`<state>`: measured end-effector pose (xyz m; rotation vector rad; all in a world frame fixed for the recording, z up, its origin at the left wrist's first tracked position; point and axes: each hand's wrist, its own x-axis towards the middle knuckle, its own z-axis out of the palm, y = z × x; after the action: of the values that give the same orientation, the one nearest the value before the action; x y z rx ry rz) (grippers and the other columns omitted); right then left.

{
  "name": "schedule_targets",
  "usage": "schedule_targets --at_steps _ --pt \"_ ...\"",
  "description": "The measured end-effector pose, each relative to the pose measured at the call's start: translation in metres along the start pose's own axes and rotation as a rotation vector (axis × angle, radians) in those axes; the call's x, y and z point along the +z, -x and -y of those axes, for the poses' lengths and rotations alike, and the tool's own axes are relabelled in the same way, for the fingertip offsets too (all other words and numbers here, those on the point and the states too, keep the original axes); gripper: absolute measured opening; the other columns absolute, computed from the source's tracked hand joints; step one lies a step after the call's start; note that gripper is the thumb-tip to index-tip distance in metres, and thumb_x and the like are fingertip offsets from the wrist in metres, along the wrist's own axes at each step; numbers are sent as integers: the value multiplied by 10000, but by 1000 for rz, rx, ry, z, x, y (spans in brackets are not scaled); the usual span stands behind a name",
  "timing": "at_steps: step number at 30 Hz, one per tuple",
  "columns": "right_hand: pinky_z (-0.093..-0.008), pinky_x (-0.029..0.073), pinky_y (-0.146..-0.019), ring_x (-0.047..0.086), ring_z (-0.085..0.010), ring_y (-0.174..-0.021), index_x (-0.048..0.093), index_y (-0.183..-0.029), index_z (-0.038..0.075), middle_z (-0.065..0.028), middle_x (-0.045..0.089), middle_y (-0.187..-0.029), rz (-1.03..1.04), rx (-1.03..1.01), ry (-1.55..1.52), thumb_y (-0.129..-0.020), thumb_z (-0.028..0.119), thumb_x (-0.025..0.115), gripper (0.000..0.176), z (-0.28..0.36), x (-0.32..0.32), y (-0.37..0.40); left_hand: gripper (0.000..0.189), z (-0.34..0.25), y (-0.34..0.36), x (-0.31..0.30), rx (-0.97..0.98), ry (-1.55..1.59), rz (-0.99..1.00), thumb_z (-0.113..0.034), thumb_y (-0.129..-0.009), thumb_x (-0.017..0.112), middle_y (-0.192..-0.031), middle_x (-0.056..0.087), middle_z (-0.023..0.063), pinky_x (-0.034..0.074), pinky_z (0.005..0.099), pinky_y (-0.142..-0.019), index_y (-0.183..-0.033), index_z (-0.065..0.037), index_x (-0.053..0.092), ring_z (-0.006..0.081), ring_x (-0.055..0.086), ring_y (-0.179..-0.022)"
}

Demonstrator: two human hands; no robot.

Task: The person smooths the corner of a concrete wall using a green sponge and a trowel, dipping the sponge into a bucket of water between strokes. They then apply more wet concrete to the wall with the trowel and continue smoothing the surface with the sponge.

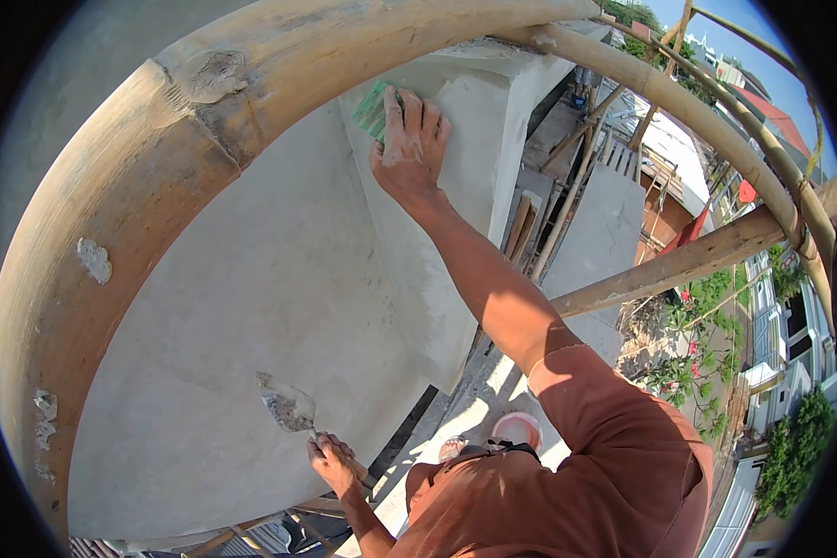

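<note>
My right hand (411, 153) is stretched far up, its fingers curled over a green float (372, 112) laid against the grey plastered wall (251, 260). The float sits near the top of the narrow plastered face, below the bamboo pole. Lower down, my left hand (335, 463) is closed round the handle of a pointing trowel (289, 409). Grey mortar clings to the trowel's blade, which overlaps the smooth wall in this view.
A thick bamboo pole (149, 139) curves across the upper left, and more bamboo scaffolding (660, 256) crosses at right. A pink bucket (518, 430) stands below me by a foot. Planks, flowering plants and white buildings lie far down at right.
</note>
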<state>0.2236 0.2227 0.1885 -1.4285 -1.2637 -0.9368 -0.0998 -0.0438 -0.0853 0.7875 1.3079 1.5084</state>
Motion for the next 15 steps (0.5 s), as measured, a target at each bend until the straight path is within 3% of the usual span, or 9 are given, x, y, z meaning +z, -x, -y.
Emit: schedule_targets --at_steps 3,8,15 --pt "-490 298 -1044 420 -314 -1225 516 -1391 35 -104 497 -1325 74 -6 -86 -676 137 685 741 -6 -6 1 191 4 0 -2 1 -2 -8 -247 -1012 510 -745 505 38 416 275 -462 -953 -71 464 133 513 -528" --pt "-469 310 -1041 425 -296 -1226 521 -1401 63 -77 509 -1332 -52 -168 140 -696 113 685 725 -20 -10 -16 187 5 -5 -4 7 -24 -2 -241 -1029 510 -742 501 28 409 266 -457 -956 -75 463 120 509 -529" --pt "-443 316 -1045 434 -279 -1231 532 -1391 69 -75 517 -1327 -14 -233 165 -696 107 700 716 -13 6 -10 166 -3 -9 3 -4 14 32 -228 -1036 506 -737 498 17 407 256 -459 -969 -83 462 107 502 -531"
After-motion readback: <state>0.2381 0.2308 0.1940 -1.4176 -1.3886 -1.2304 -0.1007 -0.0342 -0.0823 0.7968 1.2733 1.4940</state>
